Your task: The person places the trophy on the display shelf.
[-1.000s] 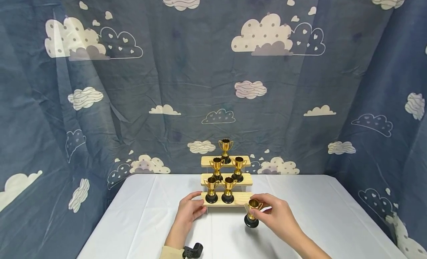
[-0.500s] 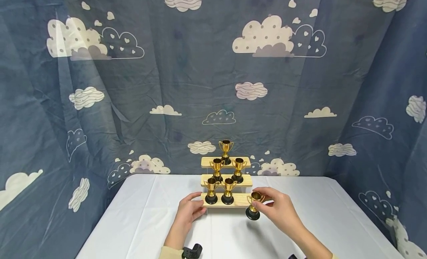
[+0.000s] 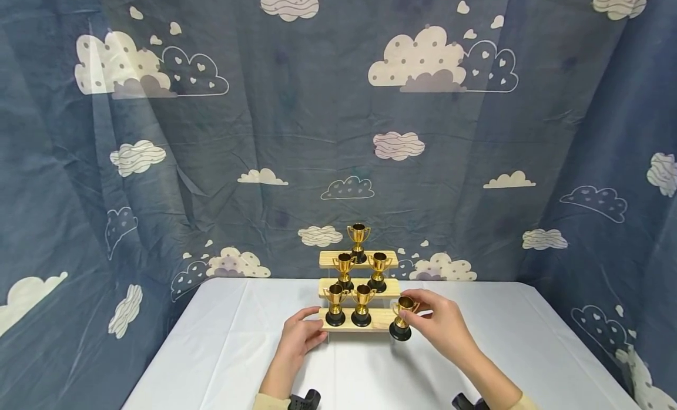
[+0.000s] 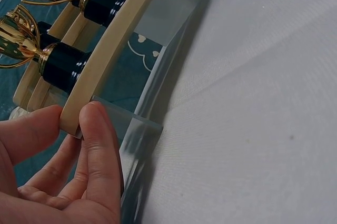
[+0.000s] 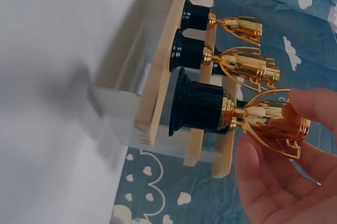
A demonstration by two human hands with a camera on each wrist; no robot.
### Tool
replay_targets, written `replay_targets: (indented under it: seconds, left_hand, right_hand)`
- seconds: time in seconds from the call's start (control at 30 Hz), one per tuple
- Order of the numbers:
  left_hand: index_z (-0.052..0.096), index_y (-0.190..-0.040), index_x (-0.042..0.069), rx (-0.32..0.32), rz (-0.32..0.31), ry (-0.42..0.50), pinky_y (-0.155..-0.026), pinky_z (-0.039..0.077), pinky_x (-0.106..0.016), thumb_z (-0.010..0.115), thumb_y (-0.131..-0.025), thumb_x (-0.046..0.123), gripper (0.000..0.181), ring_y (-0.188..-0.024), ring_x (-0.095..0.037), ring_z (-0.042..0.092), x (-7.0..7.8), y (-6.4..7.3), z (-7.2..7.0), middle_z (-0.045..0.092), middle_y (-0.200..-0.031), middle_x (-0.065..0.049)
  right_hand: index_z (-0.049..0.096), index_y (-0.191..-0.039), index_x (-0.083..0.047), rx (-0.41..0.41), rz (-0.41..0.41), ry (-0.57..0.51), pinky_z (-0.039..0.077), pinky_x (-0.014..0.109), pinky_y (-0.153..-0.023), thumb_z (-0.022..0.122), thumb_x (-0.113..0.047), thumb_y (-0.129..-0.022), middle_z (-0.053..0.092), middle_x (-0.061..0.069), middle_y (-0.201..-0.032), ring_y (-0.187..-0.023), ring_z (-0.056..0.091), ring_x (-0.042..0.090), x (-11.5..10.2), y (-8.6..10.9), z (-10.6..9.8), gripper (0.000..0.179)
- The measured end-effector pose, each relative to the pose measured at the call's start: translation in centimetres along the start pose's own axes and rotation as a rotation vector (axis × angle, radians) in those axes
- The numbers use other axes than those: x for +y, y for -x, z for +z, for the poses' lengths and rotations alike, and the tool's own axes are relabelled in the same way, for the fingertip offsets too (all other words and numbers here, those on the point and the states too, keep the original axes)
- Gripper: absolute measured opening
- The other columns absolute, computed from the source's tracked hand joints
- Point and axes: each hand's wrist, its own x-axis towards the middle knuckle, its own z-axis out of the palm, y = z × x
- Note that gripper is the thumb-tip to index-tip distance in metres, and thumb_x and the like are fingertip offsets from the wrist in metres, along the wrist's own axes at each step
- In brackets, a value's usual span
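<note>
A three-tier display stand with pale wooden shelves [image 3: 379, 320] and clear side supports stands on the white table. Two small gold trophies with black bases, one of them this trophy [image 3: 362, 307], stand on the bottom shelf. Two more, including a trophy [image 3: 378, 274], are on the middle shelf, and one trophy [image 3: 358, 243] tops the stand. My left hand [image 3: 300, 338] pinches the left end of the bottom shelf between thumb and fingers. My right hand [image 3: 441, 325] holds another trophy [image 5: 205, 105] by its gold cup, its base close by the bottom shelf's right end.
The white tabletop [image 3: 238, 351] reaches back to a blue-grey curtain [image 3: 296, 134] printed with clouds, which also hangs at both sides. A black wrist strap [image 3: 304, 400] shows on the left arm, and a black device [image 3: 468, 402] on the right.
My right hand has lifted the trophy up and away from me, bringing its base nearer the bottom shelf's right end. The left hand keeps its grip on the shelf.
</note>
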Motion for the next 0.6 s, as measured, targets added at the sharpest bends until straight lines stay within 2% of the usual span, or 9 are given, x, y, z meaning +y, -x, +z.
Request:
replay_targets:
  seconds: [0.2, 0.4, 0.6]
  left_hand:
    - [0.052, -0.141, -0.003, -0.01, 0.008, -0.007, -0.071, 0.061, -0.029, 0.067, -0.088, 0.001, 0.055, -0.074, -0.018, 0.069, -0.1, 0.2, 0.1, 0.065, -0.109, -0.022]
    - [0.055, -0.139, -0.001, -0.007, 0.006, -0.008, -0.073, 0.061, -0.03, 0.067, -0.088, 0.001, 0.052, -0.075, -0.019, 0.068, -0.2, 0.1, 0.1, 0.064, -0.109, -0.022]
    - [0.055, -0.14, -0.002, 0.002, 0.01, -0.007, -0.072, 0.061, -0.03, 0.066, -0.088, 0.0, 0.053, -0.074, -0.019, 0.068, 0.0, 0.0, 0.0, 0.065, -0.109, -0.023]
  right_hand:
    - [0.072, -0.118, -0.019, 0.003, -0.009, 0.025, 0.058, 0.025, -0.072, 0.083, -0.023, -0.084, 0.071, -0.008, -0.098, -0.083, 0.068, 0.01, 0.4, -0.9, 0.1, 0.035]
    - [0.072, -0.121, -0.02, -0.009, -0.011, 0.037, 0.058, 0.03, -0.069, 0.082, -0.03, -0.085, 0.071, -0.005, -0.103, -0.088, 0.07, 0.017, 0.9, -1.9, 0.5, 0.038]
    - [0.072, -0.123, -0.017, -0.035, 0.011, 0.046, 0.058, 0.035, -0.069, 0.081, -0.029, -0.086, 0.071, -0.002, -0.104, -0.091, 0.07, 0.019, 1.2, -3.1, 1.1, 0.04]
